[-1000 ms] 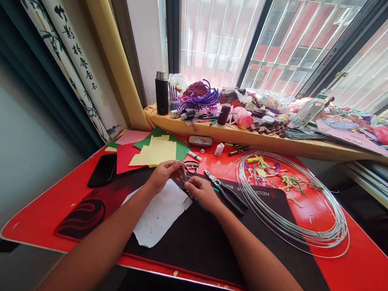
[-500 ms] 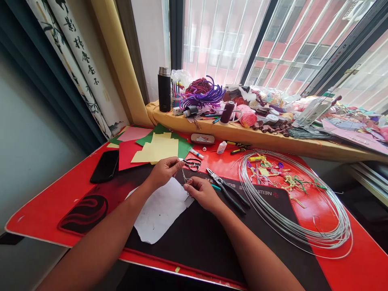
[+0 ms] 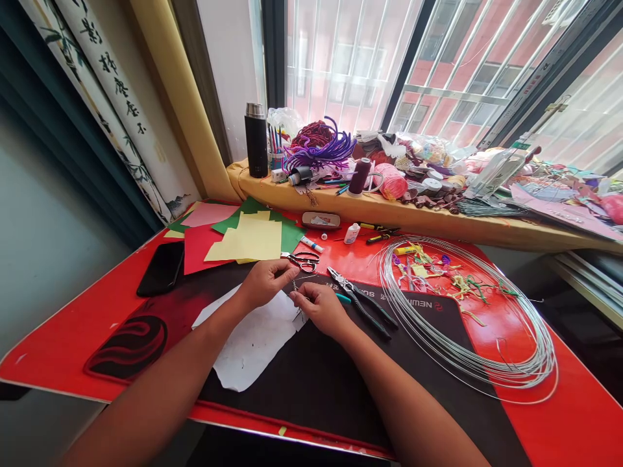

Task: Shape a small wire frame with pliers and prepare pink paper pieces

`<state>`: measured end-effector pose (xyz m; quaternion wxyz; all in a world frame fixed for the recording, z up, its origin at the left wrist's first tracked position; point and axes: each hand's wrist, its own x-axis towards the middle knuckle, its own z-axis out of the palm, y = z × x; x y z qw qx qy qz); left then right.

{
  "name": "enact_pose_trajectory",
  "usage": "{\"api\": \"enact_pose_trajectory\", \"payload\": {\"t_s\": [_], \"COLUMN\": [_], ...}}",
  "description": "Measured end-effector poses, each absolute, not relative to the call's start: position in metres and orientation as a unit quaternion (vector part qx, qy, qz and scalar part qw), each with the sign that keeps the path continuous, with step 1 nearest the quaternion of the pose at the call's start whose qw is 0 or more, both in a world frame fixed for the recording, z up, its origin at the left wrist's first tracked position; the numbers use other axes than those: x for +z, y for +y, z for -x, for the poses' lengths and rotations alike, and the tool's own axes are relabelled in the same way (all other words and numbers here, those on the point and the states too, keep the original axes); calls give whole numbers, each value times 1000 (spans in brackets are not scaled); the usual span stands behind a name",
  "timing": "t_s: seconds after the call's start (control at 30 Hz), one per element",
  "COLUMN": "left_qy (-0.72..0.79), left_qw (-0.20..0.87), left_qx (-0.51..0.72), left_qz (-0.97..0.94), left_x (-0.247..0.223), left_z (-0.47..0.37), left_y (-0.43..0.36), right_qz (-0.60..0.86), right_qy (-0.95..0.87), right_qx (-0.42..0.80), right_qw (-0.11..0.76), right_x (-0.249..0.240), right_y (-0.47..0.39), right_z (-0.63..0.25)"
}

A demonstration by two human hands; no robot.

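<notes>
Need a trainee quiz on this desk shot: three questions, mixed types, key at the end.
1. Multiple choice. What do the left hand and right hand hold?
a) a phone
b) thin wire
c) a bottle

2. True or false. The white paper lies inside the wire coil.

3. Fill in the blank. Just to the right of the right hand lie the black-handled ____.

Key:
1. b
2. False; the white paper lies on the black mat, left of the coil.
3. pliers
</notes>
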<state>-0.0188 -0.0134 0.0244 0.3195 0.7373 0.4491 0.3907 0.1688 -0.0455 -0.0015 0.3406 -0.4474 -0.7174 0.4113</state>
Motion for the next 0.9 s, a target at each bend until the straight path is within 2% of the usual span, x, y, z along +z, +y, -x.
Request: {"api": "enact_pose_trajectory", "payload": {"t_s": [0.2, 0.5, 0.9], "left_qy": [459, 463, 483], "left_qw": [319, 306, 278], "left_qx": [396, 422, 398], "left_qz": [-729, -717, -729], "left_x": [25, 33, 32], "left_z": [18, 19, 18], "left_y": [-14, -16, -15], "right_qz": [461, 410, 456], "right_qy": [-717, -685, -726], "right_qx": [394, 492, 382], "right_qw": [343, 346, 344], "right_x": [-5, 5, -3], "right_y": [-44, -47, -46], "right_z": [-168, -172, -168]}}
